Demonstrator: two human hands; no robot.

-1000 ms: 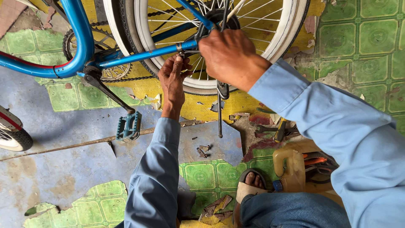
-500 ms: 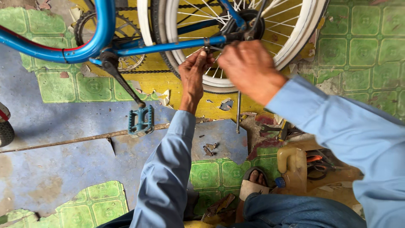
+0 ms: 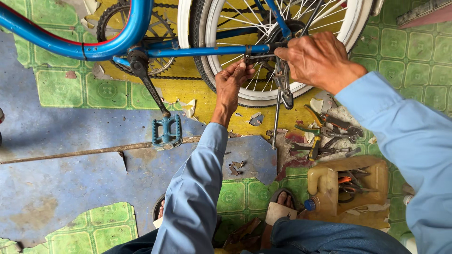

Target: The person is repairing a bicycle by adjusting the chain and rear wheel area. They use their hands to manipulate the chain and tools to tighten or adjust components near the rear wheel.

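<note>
I'm at the white-rimmed rear bicycle wheel (image 3: 278, 51): right hand (image 3: 318, 59) clenched around something at the hub, left hand (image 3: 231, 84) half-curled, fingertips steadying the blue chainstay tube (image 3: 207, 50). Likely axle fastening; next needs firm counter-hold.

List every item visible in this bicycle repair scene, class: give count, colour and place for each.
Blue steel bicycle frame: one, blue, top.
White-rimmed spoked rear wheel: one, top centre.
Blue pedal: one, left of centre.
Loose hand tools: several, metal and yellow, floor right.
Cut-open tan plastic jug: one, lower right, holding tools.
Peeling floor: green, blue, yellow.
Left hand: under the wheel hub.
Right hand: at the hub.
</note>
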